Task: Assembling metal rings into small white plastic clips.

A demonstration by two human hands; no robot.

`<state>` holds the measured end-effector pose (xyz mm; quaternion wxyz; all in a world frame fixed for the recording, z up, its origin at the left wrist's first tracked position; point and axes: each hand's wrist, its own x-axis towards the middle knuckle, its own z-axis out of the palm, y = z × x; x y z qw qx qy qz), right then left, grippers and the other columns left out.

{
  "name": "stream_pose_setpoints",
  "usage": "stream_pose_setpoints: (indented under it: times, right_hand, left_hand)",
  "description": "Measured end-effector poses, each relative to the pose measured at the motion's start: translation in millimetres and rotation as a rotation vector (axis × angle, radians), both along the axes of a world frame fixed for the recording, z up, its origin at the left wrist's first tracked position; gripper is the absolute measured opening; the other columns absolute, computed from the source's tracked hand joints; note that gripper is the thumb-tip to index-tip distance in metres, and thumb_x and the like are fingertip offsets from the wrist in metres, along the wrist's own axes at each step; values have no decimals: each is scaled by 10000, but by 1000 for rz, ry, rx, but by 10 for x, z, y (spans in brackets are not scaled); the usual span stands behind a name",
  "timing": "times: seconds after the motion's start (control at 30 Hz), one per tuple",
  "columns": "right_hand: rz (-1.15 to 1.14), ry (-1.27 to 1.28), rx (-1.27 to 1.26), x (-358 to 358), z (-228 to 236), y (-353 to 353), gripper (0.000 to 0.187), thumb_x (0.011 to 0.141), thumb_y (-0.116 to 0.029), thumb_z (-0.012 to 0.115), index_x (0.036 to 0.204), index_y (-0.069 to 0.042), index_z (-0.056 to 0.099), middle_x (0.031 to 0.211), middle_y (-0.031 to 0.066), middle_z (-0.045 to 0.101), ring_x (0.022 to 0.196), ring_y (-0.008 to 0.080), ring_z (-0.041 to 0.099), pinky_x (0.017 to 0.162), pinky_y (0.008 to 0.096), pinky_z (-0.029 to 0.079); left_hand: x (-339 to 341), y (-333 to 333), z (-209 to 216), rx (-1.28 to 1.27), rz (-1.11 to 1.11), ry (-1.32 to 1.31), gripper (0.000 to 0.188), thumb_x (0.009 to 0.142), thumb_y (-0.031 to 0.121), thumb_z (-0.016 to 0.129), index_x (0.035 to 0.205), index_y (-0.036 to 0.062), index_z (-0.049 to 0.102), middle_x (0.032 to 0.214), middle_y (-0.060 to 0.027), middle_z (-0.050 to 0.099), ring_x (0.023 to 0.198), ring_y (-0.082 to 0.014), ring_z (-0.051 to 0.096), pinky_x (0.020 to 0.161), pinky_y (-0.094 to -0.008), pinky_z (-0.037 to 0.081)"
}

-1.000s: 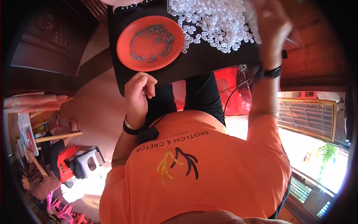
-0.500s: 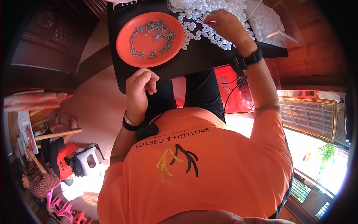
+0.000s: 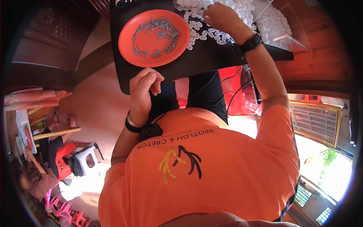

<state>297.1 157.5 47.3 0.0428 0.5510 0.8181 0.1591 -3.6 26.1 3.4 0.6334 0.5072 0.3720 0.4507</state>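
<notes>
Small white oval plastic pieces with two holes (image 3: 210, 34) lie strewn across the dark table. My right hand (image 3: 223, 19) is over them at the far side, fingers bent down and drawn together. White pieces surround its fingertips, and whether one is pinched there is hard to see. Near the table's front edge, my left hand (image 3: 145, 86) is raised with curled fingers and the thumb against them. What it may hold is hidden. Just beyond it sits an orange-red round plate (image 3: 126, 47) bearing many small grey metal pins or screws (image 3: 170, 36), spread in a rough ring.
A clear plastic bag (image 3: 270, 26) of white pieces fills the table's far right. The dark table (image 3: 211, 56) ends above my lap. Black cables (image 3: 242, 85) hang by a red stool (image 3: 236, 100). Another person (image 3: 42, 178) sits at far left near stools.
My right hand has shifted slightly left and away from me among the white pieces. The left hand stays almost still, its fingers curled. The view has shifted a little.
</notes>
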Motion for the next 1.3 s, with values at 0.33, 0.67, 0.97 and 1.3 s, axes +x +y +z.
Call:
stream_pose_setpoints:
  times: [0.33, 0.67, 0.97, 1.3]
  right_hand:
    - [125, -96, 64, 10, -191, 242, 133, 741, -169, 570, 712, -96, 676, 752, 114, 643, 766, 306, 629, 663, 414, 511]
    - [166, 189, -88, 79, -81, 243, 131, 799, -160, 558, 866, -97, 651, 842, 100, 635, 851, 303, 605, 747, 414, 487]
    - [84, 294, -202, 160, -157, 382, 110, 763, -140, 587, 846, -71, 603, 804, 116, 638, 810, 320, 609, 699, 414, 467]
    - [131, 385, -228, 178, -121, 319, 121, 744, -99, 625, 852, -53, 599, 795, 110, 637, 790, 291, 619, 699, 385, 476]
  left_hand:
    - [20, -2, 16, 3, 0, 18, 264, 897, 162, 443, 779, -17, 598, 591, -26, 516, 527, -84, 472, 488, -212, 345]
    - [-1, -10, -6, 23, -22, 49, 293, 917, 176, 404, 808, -28, 583, 623, -32, 508, 550, -89, 473, 501, -207, 347]
    - [10, -14, -7, 36, -19, 46, 288, 916, 161, 403, 812, -35, 586, 624, -34, 512, 549, -93, 479, 502, -207, 352]
    - [28, -22, -4, 14, -3, -3, 258, 908, 169, 460, 767, 3, 598, 588, -12, 518, 529, -70, 462, 499, -202, 337]
